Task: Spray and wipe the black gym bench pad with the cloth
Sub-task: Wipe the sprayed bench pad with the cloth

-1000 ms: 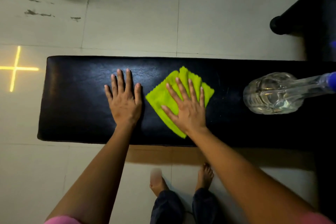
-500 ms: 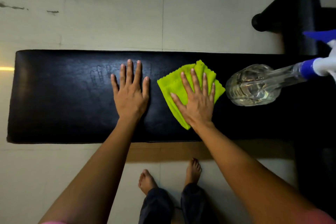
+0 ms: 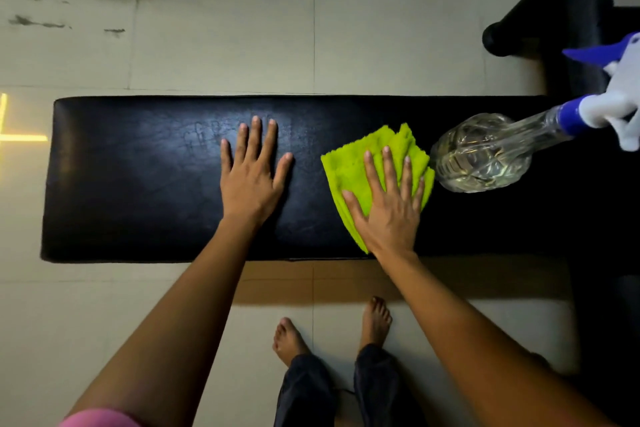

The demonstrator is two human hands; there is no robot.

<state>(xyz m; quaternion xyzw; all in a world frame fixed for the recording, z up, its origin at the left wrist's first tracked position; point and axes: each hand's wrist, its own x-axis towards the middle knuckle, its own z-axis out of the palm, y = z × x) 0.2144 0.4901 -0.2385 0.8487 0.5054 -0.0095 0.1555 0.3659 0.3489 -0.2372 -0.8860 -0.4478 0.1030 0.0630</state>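
The black gym bench pad lies across the middle of the view. My left hand rests flat on it, fingers spread, holding nothing. A folded lime-green cloth lies on the pad to the right, and my right hand presses flat on top of it with fingers apart. A clear spray bottle with a blue and white trigger head stands on the pad just right of the cloth, nearly touching its edge. A faint handprint shows on the pad left of my left hand.
Black bench frame parts rise at the upper right. Pale floor tiles with dark smudges surround the bench. A yellow light cross glows on the floor at far left. My bare feet stand just in front of the pad.
My right hand slid the cloth rightward along the pad, close up to the spray bottle. My left hand also shifted right, leaving a faint handprint behind.
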